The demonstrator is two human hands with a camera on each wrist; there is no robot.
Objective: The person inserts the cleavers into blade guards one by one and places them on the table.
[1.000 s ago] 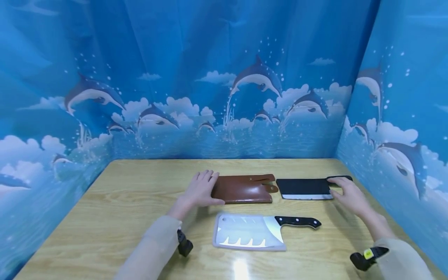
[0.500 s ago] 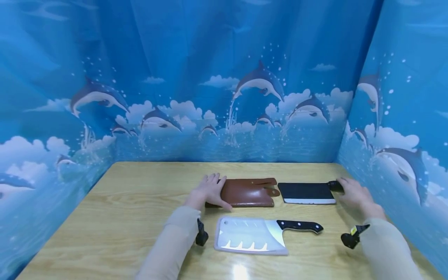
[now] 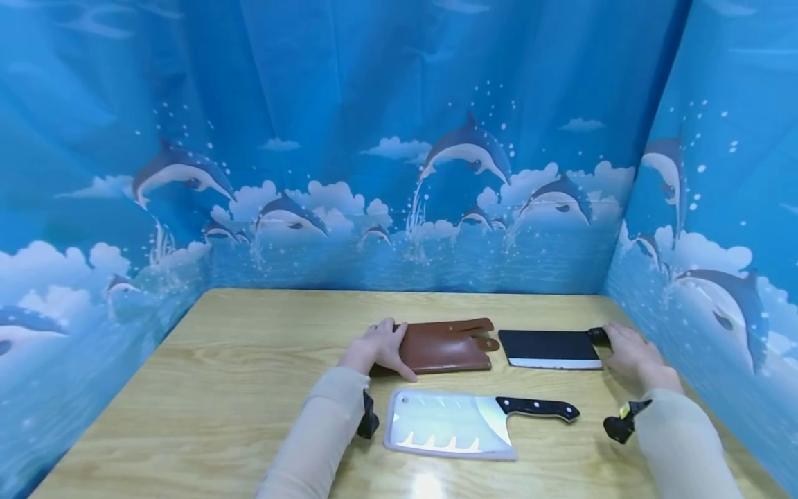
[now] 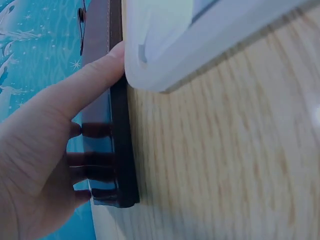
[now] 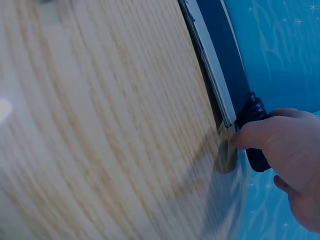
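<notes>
Brown leather made up the cleaver sheath (image 3: 445,350), which lay toward the far side of the wooden bench (image 3: 249,374), its snap strap (image 3: 488,344) pointing right; the left hand (image 3: 377,348) held its left end, thumb spread well away from the fingers, the thumb touching the near edge and the bent fingertips touching the leather in the left wrist view; just right of the sheath, without touching it, lay a black-bladed cleaver (image 3: 548,346), its pale cutting edge toward the person; the right hand (image 3: 636,355) was nearly closed about that cleaver's black handle (image 3: 597,337), thumb on the near side and forefinger beyond it; nearer the person a second cleaver (image 3: 495,412) lay flat, its blade in a translucent guard (image 3: 430,424) and its riveted black handle (image 3: 537,408) pointing right; one corner of the guard sat just beside the left thumb in the left wrist view; behind the bench hung a blue dolphin-print backdrop (image 3: 374,104).
</notes>
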